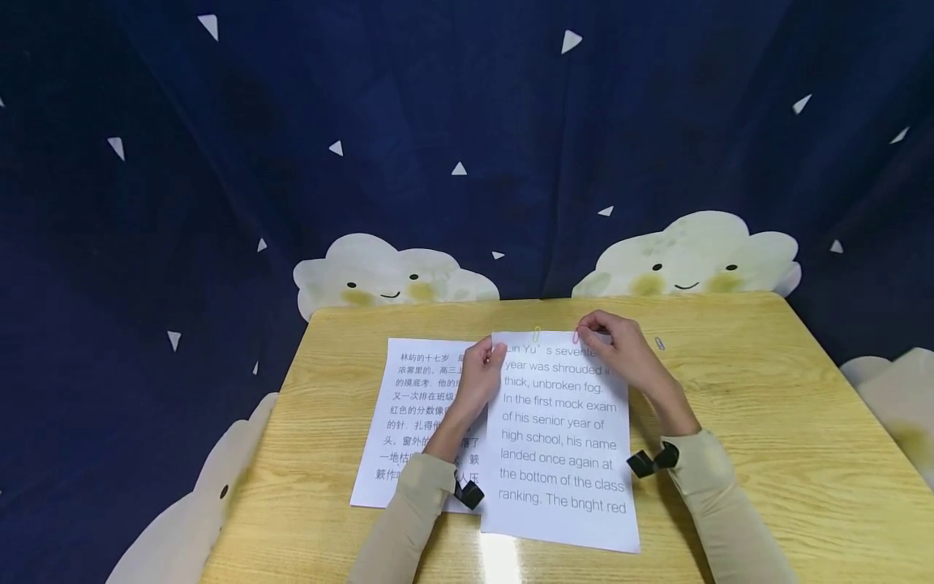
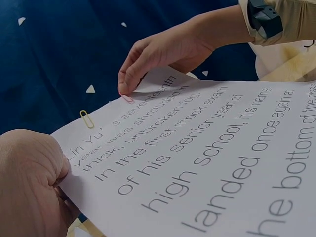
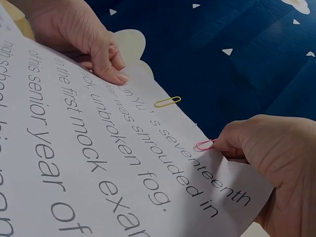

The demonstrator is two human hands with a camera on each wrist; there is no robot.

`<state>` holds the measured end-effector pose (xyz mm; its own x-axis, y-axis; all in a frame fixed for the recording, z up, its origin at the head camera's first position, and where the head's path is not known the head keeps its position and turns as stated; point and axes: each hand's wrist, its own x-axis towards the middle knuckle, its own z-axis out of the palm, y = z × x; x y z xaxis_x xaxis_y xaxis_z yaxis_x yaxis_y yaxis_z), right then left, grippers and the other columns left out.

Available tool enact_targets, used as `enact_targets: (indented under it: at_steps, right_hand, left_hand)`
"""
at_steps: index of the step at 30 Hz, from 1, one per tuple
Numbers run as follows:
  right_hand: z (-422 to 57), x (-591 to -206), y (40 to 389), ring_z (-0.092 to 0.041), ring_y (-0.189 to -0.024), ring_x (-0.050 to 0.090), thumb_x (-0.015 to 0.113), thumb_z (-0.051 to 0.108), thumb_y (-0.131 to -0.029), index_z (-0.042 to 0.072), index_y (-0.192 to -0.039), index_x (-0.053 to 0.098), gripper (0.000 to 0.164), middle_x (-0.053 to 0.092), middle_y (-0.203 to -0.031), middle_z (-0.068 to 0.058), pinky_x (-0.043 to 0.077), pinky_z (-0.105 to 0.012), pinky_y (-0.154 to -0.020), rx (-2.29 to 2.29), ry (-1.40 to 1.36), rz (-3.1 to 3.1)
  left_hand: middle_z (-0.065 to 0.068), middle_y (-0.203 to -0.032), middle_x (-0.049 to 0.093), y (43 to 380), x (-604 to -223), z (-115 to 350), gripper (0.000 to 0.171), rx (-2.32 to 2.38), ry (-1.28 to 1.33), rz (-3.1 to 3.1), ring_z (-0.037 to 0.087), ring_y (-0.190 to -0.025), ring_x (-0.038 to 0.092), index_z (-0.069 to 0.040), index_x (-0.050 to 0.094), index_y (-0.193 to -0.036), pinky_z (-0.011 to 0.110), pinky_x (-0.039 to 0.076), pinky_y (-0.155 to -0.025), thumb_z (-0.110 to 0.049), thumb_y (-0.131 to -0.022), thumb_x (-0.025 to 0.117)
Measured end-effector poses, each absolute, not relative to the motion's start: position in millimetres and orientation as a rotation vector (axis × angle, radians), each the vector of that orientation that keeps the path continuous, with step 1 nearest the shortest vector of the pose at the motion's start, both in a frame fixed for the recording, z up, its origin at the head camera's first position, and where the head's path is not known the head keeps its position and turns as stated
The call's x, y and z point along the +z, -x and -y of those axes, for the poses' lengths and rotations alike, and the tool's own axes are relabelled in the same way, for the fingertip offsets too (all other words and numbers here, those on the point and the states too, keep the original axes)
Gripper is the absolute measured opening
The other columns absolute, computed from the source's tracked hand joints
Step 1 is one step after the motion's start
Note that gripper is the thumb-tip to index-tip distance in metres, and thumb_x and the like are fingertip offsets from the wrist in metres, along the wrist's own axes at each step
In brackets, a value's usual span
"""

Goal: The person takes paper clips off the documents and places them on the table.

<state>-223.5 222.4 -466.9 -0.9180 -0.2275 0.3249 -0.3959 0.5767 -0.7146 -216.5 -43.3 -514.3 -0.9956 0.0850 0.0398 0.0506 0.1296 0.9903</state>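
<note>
You are holding up a white sheet with English words (image 1: pixel 560 442) in front of you, and its top part is lifted off the tabletop (image 1: pixel 759 405). Your left hand (image 1: pixel 477 377) pinches the sheet near its top left corner, with the thumb on the front side. Your right hand (image 1: pixel 620 349) pinches the end of a pink paper clip (image 3: pixel 205 145) at the top edge, toward the right corner. The rest of that clip lies over the front of the sheet, close to the first line of words. A yellow paper clip (image 3: pixel 168 101) sits on the same top edge, between your two hands, and nothing is touching it but the sheet. The sheet bends a little near your right hand. A blue paper clip (image 1: pixel 660 344) lies on the wooden tabletop, just to the right of your right hand. On your left, a white paper with Chinese writing (image 1: pixel 419 405) lies flat, and your left arm crosses over it. The English sheet covers some of its right side in the head view. Behind the tabletop hangs a dark blue curtain (image 1: pixel 452 97) with white triangles, and two smiling clouds show just past the far edge.
</note>
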Motion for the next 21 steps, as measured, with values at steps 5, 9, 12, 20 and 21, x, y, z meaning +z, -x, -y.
enact_targets:
  at_steps: [5,9,12,20,21]
  right_hand:
    - [-223.0,-466.7,223.9,-0.024,-0.090,0.061,0.062,0.014,-0.106,0.004,-0.106,0.071,0.013,0.071,-0.096,-0.009,0.043,-0.021,-0.083,1.260,-0.538,2.605]
    - [-223.1,-467.4,224.6,-0.023,-0.090,0.061,0.063,0.013,-0.106,0.004,-0.105,0.070,0.011,0.071,-0.095,-0.009,0.043,-0.020,-0.083,1.257,-0.544,2.596]
    - [-222.9,-467.1,224.4,-0.023,-0.091,0.061,0.063,0.012,-0.105,0.004,-0.105,0.070,0.010,0.071,-0.095,-0.009,0.043,-0.021,-0.084,1.250,-0.544,2.586]
    - [-221.9,-466.0,223.7,-0.023,-0.090,0.061,0.063,0.012,-0.105,0.004,-0.105,0.071,0.011,0.071,-0.096,-0.009,0.042,-0.020,-0.083,1.252,-0.540,2.562]
    - [-221.9,-465.9,223.6,-0.023,-0.090,0.061,0.064,0.011,-0.105,0.004,-0.105,0.071,0.011,0.071,-0.096,-0.009,0.042,-0.020,-0.083,1.255,-0.542,2.556]
  left_hand:
    - [0.005,-0.085,0.070,215.8,-513.6,43.0,0.026,2.049,-0.144,-2.331,0.016,-0.066,0.062,-0.014,0.071,-0.124,0.023,0.047,-0.057,-0.026,-0.111,0.052]
    - [0.005,-0.084,0.070,215.4,-513.7,43.0,0.026,2.051,-0.145,-2.327,0.014,-0.065,0.061,-0.013,0.071,-0.124,0.022,0.046,-0.056,-0.026,-0.111,0.052]
    - [0.005,-0.084,0.070,215.5,-514.2,42.7,0.026,2.060,-0.147,-2.318,0.014,-0.065,0.061,-0.012,0.071,-0.125,0.022,0.045,-0.055,-0.025,-0.111,0.052]
    - [0.005,-0.086,0.071,215.9,-515.4,42.2,0.027,2.061,-0.132,-2.309,0.014,-0.066,0.062,-0.014,0.071,-0.126,0.022,0.046,-0.055,-0.026,-0.111,0.052]
    - [0.005,-0.086,0.071,216.0,-515.7,42.1,0.027,2.063,-0.130,-2.307,0.014,-0.066,0.062,-0.014,0.071,-0.127,0.022,0.046,-0.056,-0.026,-0.111,0.052]
